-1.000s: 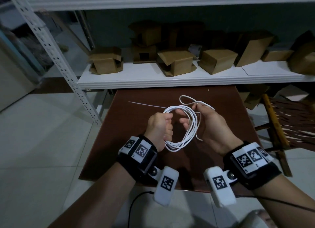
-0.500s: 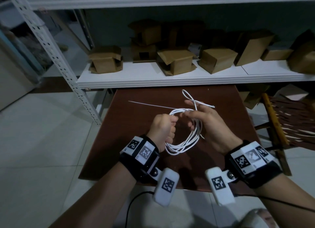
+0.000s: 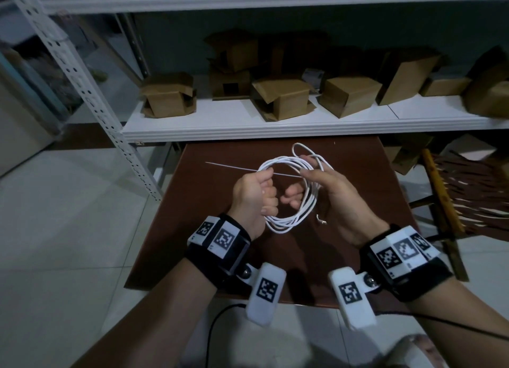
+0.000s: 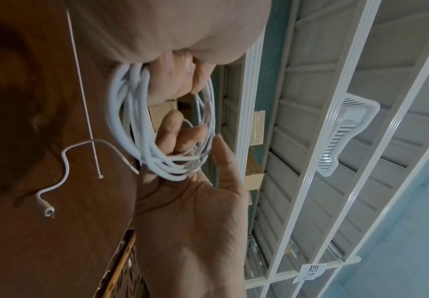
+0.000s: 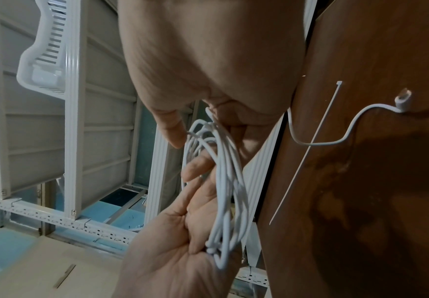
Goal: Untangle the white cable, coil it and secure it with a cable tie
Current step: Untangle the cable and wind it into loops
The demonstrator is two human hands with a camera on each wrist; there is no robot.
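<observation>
We see a pale tiled floor spreading to the left, and against the far wall a white metal shelving unit with a perforated upright slanting down to the floor. Its lower shelf carries a row of brown cardboard boxes, several with flaps hanging open. To the right stands a wooden chair with a woven seat, partly cut off by the frame edge.

Tucked under the shelf edge is the dark brown surface, glossy enough to show dim reflections. On it lies the cable tie, a thin pale strip stretched out flat, its head end toward the right in the wrist views.

Above the surface we hold the white cable, already gathered into several loops and lifted clear of the wood. Our left hand is clenched round the left side of the coil. Our right hand has the coil's other side draped across its fingers, which are only loosely bent; whether that grip truly pinches the strands we cannot tell, since the views blur there. A small loop stands up past the right fingertips, and the plug end dangles free below the coil.
</observation>
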